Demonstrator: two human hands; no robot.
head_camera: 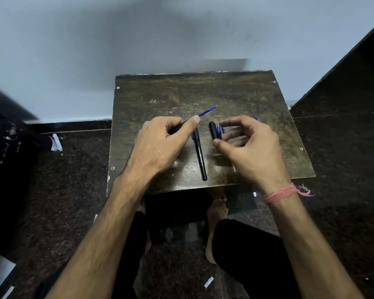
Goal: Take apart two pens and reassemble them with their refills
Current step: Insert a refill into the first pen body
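Note:
My left hand (pixel 160 143) grips a black pen barrel, and a blue refill (pixel 208 110) sticks out of it past the thumb, tip pointing up and to the right. A second black pen barrel (pixel 200 156) with white lettering lies on the small wooden table (pixel 257 100), running toward the front edge. A black cap (pixel 213 130) with blue parts beside it lies just right of it. My right hand (pixel 248 147) hovers over those parts, blurred, fingers curled and apart, nothing clearly held. A blue piece (pixel 256 118) peeks out behind its fingers.
The table stands against a pale wall (pixel 138 50) on a dark speckled floor (pixel 63 180). My legs and bare feet (pixel 217 210) are under its front edge. A dark cabinet side (pixel 343 83) rises at the right. Paper scraps (pixel 56 143) lie on the floor.

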